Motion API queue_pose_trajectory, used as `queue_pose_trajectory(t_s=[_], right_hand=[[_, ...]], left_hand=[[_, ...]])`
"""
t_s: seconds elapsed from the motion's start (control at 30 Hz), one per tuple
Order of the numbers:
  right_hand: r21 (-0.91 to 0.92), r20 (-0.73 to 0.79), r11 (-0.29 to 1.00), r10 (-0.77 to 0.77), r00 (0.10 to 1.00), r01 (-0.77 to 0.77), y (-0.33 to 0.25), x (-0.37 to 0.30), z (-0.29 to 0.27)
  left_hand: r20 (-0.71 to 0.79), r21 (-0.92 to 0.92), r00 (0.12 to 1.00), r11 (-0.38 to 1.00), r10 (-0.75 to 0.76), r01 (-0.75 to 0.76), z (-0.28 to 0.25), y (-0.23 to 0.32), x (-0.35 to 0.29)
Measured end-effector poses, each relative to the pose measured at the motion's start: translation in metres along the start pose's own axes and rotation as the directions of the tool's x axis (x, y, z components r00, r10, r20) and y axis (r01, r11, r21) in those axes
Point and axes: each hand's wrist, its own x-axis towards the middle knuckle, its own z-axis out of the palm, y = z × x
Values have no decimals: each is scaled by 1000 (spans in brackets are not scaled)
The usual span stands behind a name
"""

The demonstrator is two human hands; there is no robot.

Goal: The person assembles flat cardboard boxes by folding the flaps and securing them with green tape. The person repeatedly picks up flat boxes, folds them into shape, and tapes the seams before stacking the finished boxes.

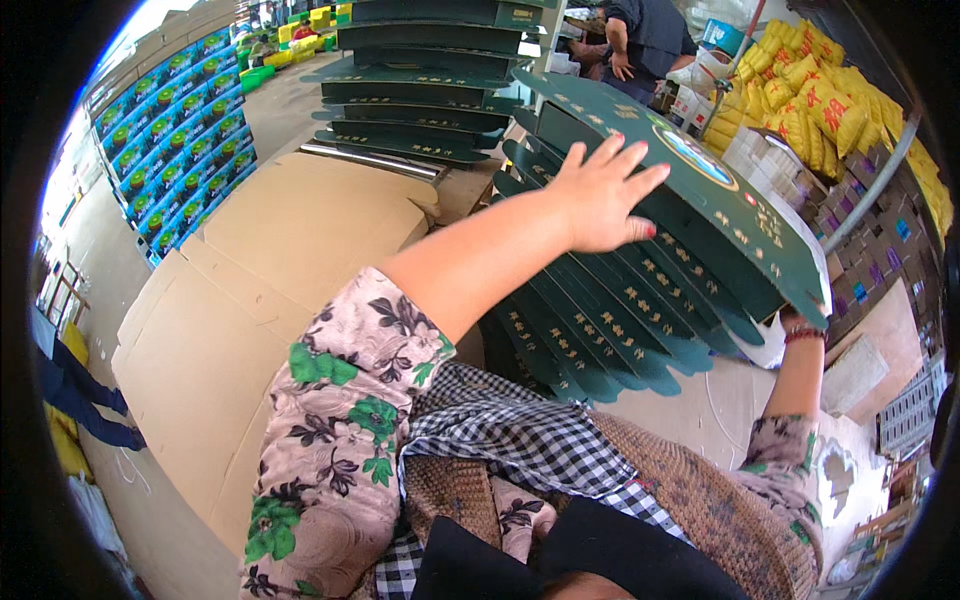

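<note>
A dark green cardboard box [715,215] with a coloured emblem and light lettering lies tilted on top of a fanned stack of similar green boxes [610,325]. My left hand [605,195] reaches across its upper face with the fingers spread; I cannot tell whether the palm touches it. At the near right corner of that box, my right hand [797,322] holds its edge, with the fingers mostly hidden by the cardboard. A whitish sheet [768,350] shows beside the right hand, under the corner.
Flat brown cardboard [290,240] spreads at the left. Behind it rises another stack of green boxes [415,100]. Blue printed cartons [175,140] stand far left, yellow bags [810,100] far right. A person [645,45] stands at the back; a metal pole [875,185] slants at right.
</note>
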Motion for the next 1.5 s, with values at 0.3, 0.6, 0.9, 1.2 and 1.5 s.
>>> queue_pose_trajectory(t_s=[0.3, 0.6, 0.9, 1.2, 1.5], right_hand=[[294, 663, 461, -730, 169, 837, 32, -180, 68], [-329, 903, 854, 160, 398, 403, 292, -219, 235], [-751, 608, 38, 432, 667, 659, 489, -123, 444], [-496, 788, 74, 457, 412, 865, 468, -80, 481], [-189, 964, 110, 212, 163, 976, 378, -102, 500]], left_hand=[[-12, -79, 997, 994, 77, -78, 16, -11, 4], [-309, 99, 904, 936, -295, 339, -65, -24, -166], [-417, -17, -465, -504, -781, 863, -158, 111, -595], [-350, -625, -665, -365, -660, 690, -183, 122, -575], [-141, -766, -690, -363, -710, 531, -216, 129, -576]])
